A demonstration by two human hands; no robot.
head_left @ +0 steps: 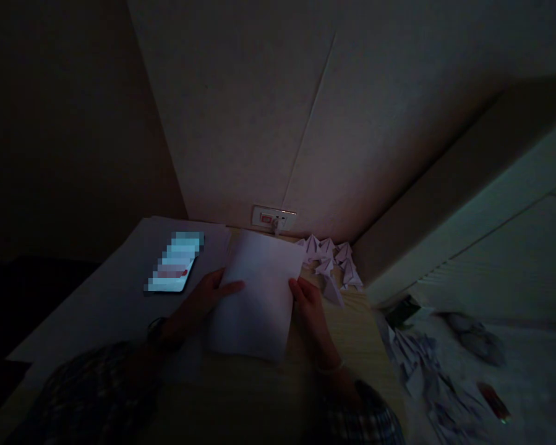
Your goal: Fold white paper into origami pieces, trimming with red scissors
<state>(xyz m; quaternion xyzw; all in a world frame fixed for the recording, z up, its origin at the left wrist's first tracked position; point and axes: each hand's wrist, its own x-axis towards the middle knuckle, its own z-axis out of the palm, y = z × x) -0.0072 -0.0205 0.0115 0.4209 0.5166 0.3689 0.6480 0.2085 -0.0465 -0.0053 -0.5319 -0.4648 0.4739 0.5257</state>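
Note:
Between my two hands a white sheet of paper (259, 296) is held tilted over the wooden table (352, 346). My left hand (215, 289) grips its left edge, thumb lying across the front. At the right edge, my right hand (308, 296) pinches the sheet, with the thumb near the margin. Just beyond the right hand sit several folded paper pieces (325, 248) with pointed tips, grouped against the wall. One larger folded piece (333, 290) lies closest to that hand. The fingers behind the sheet are hidden.
Left of me a lit phone (175, 266) rests on a stack of large white sheets (106, 296). A wall socket (274, 218) with a plug sits behind the table. Lower down on the right, more folded papers (426, 377) and a small red object (493, 402) lie on a pale surface.

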